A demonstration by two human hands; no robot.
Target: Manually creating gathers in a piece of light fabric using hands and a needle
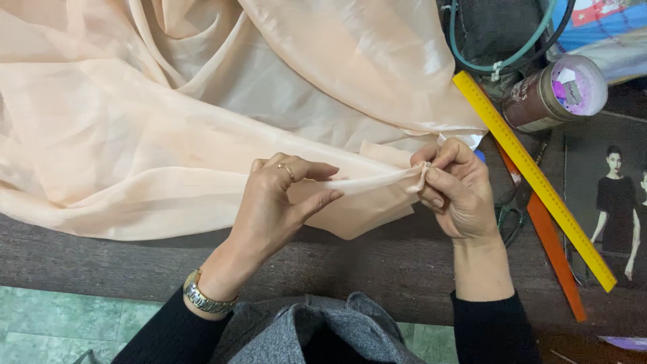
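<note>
A large sheet of pale peach, slightly shiny fabric (168, 128) lies bunched over the dark wooden table (377, 263). My left hand (273, 209), with a ring and a metal wristwatch, pinches a folded edge of the fabric between thumb and fingers. My right hand (455, 189) pinches the same edge at its corner. The edge is pulled taut between the two hands, a little above the table.
A yellow ruler (532, 178) lies diagonally to the right, over an orange ruler (552, 253). A cylindrical container with a purple top (556, 94), green scissor handles (509, 219), looped cables (502, 47) and a printed magazine page (610, 195) crowd the right side. Green floor tiles (54, 323) show below the table edge.
</note>
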